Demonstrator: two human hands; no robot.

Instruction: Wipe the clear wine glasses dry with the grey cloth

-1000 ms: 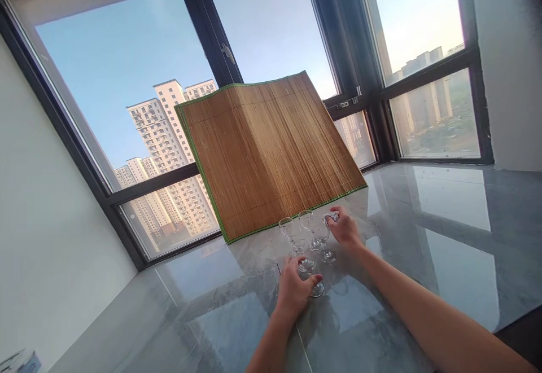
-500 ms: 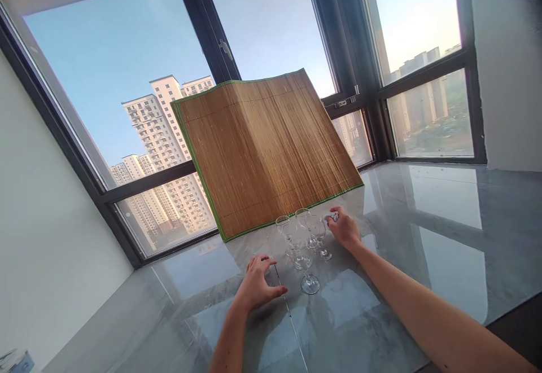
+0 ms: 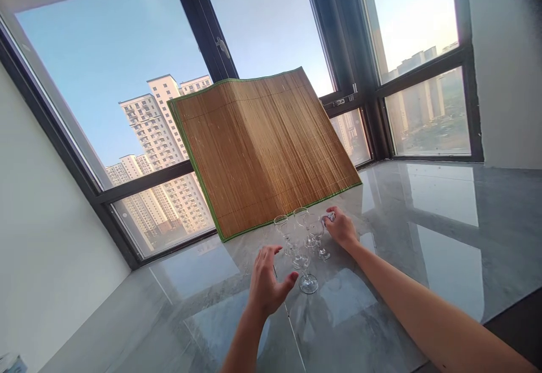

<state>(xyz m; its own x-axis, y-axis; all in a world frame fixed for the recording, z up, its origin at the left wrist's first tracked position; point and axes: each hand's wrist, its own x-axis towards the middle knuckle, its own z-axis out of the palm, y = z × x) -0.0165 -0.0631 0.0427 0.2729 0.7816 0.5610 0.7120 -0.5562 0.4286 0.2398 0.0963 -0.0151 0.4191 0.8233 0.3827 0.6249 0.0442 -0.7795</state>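
Note:
Several clear stemmed glasses stand in a close group on the glossy grey marble counter. My left hand hovers open just left of the nearest glass, fingers spread, holding nothing. My right hand rests on the counter right of the glasses, fingers closed round a small pale thing that I cannot make out. A brown bamboo mat with a green edge leans against the window behind the glasses.
Big windows with dark frames run round the counter's far side, with tower blocks outside. A white wall bounds the left. A small pale object shows at the bottom left corner.
My left hand let go of the nearest glass, drew back to the left, then lifted and opened beside it. The right hand stayed put.

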